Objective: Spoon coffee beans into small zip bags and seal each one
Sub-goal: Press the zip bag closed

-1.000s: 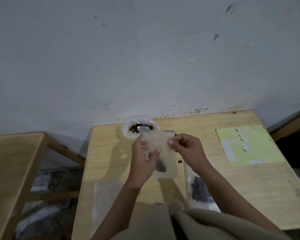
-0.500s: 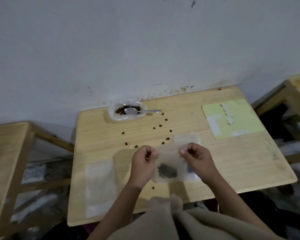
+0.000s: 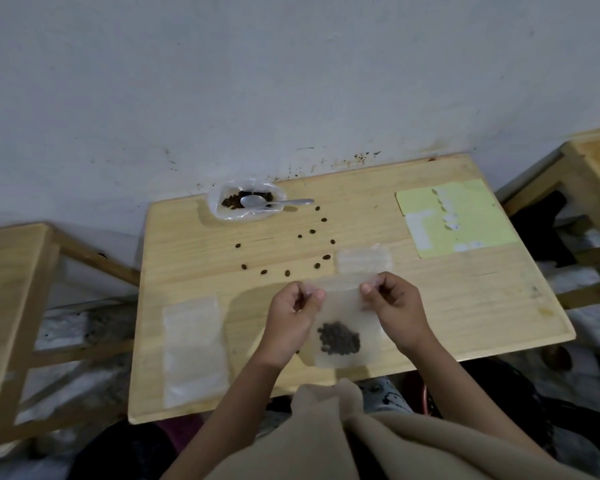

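Above the near part of the wooden table (image 3: 465,292) I hold a small clear zip bag (image 3: 340,306) with a dark clump of coffee beans (image 3: 338,338) at its bottom. My left hand (image 3: 293,315) pinches the bag's top left corner, and my right hand (image 3: 394,308) pinches the top right. At the table's far edge sits a plastic container of beans (image 3: 246,202) with a metal spoon (image 3: 278,201) lying across it. Another bag (image 3: 362,259) lies flat just beyond my right hand. A stack of bags (image 3: 193,348) lies at the near left.
Several loose beans (image 3: 312,232) are scattered between the container and my hands. A yellow-green sheet with white labels (image 3: 454,218) lies at the far right. Wooden furniture (image 3: 7,306) stands left and another piece (image 3: 596,161) right. Beige cloth (image 3: 343,434) covers my lap.
The bag came down from in front of the container to just above the near table. My view tilted down, and the loose beans and spoon came into sight.
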{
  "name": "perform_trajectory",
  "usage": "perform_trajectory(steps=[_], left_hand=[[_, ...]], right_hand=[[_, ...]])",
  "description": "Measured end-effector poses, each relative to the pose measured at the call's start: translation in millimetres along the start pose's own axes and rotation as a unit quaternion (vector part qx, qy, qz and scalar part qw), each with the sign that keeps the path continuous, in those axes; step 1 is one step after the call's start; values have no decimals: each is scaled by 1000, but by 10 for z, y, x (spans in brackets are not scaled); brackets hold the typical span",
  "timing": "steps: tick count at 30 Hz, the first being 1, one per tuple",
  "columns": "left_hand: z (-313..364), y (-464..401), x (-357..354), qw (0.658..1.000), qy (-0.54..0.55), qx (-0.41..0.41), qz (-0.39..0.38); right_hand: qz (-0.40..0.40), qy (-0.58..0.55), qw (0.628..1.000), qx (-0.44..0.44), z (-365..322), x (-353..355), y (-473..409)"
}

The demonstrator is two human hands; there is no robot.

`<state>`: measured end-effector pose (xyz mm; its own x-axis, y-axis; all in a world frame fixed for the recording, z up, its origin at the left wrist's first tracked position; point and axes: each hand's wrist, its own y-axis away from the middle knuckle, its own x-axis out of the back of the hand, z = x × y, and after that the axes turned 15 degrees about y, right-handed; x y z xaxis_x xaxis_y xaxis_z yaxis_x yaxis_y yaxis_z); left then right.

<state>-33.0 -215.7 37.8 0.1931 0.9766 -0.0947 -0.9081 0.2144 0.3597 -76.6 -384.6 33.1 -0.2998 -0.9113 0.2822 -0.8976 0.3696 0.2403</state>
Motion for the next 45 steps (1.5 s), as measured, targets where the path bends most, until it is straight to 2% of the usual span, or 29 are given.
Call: perform_trajectory(steps=[4,9,13,18,23,30,36,41,45], left_hand=[[-16,15,-60,999,5,-36,12],[68,42,-175,997,-12,-73,-18],[121,51,-267,997,46,-55,-9],[88,33,-374,997,53,-39,-35],[26,-123,-517,998,47,-41,12],[3,-306,-687,994,101,-34,34],[14,-515,-705,990,102,-36,87],[-107,-612,-766,989,63,16,136],[-241,-701,-834,980,11,8,197]], right_hand=[[-17,-27,999,-11,-63,43,10],[-50,-42,998,-4,-144,73,26],[-35,-56,998,1,-171,103,3],[-60,-19,998,26,-187,192,-29],[-49,-67,996,-32,-96,331,-109],[30,-86,995,-39,-53,526,-384],[-6,-117,987,-107,8,583,-635],[22,-21,995,-96,109,564,-827],[63,109,987,-95,228,458,-916]])
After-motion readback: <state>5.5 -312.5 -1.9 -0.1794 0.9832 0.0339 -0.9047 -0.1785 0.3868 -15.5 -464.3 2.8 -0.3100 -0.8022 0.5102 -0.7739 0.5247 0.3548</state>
